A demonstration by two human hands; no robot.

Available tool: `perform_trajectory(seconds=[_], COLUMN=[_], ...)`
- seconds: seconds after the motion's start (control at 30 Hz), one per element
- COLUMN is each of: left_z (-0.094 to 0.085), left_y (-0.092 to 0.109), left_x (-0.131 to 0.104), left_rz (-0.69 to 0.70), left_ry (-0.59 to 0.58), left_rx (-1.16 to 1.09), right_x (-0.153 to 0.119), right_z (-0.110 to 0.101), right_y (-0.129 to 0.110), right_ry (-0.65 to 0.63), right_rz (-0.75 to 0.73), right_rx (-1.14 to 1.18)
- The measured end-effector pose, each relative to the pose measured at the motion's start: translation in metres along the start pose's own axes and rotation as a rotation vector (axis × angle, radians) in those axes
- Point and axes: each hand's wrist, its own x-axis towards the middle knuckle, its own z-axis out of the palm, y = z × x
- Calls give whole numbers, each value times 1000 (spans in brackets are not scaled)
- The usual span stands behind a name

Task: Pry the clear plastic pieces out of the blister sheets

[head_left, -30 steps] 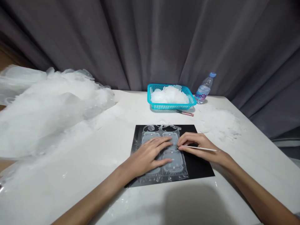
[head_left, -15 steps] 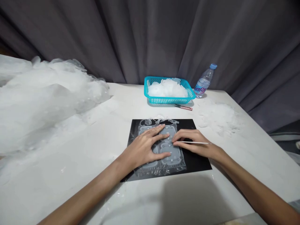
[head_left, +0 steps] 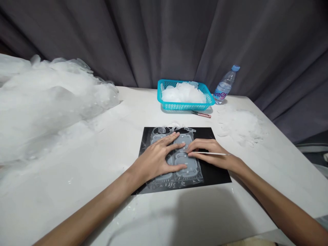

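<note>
A translucent moulded plastic sheet [head_left: 192, 173] with several rounded panels lies on a black mat [head_left: 217, 176]. My left hand [head_left: 160, 157] rests flat on the sheet with its fingers spread, covering much of the sheet's left half. In my right hand [head_left: 214, 147] a thin white stick [head_left: 210, 153] is pinched between thumb and fingers. Its rear end points toward my wrist. The right fingertips are at the sheet's right side, near the gap between the upper and lower panels. What the stick's front tip touches is hard to make out.
A turquoise basket [head_left: 187, 106] with white translucent pieces stands at the back, pink-handled snips [head_left: 203, 114] before it. Right of it is a water bottle [head_left: 225, 87]. A large heap of translucent pieces [head_left: 51, 109] covers the table's left; scraps [head_left: 241, 126] lie at right.
The whole view has shifted slightly. My right fingertips have moved a little to the left over the sheet with the stick. The left hand stays spread on the sheet.
</note>
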Motion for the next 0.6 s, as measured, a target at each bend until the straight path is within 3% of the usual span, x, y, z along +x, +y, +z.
perform_trajectory(seconds=[0.37, 0.6], left_z=[0, -1], left_y=[0, 0], left_x=[1, 1], left_rz=[7, 6], left_ry=[12, 17], left_rx=[-5, -37], right_x=[-1, -7], right_z=[1, -5], right_y=[2, 3], right_ry=[-23, -29], right_rz=[-194, -179], right_rx=[-180, -268])
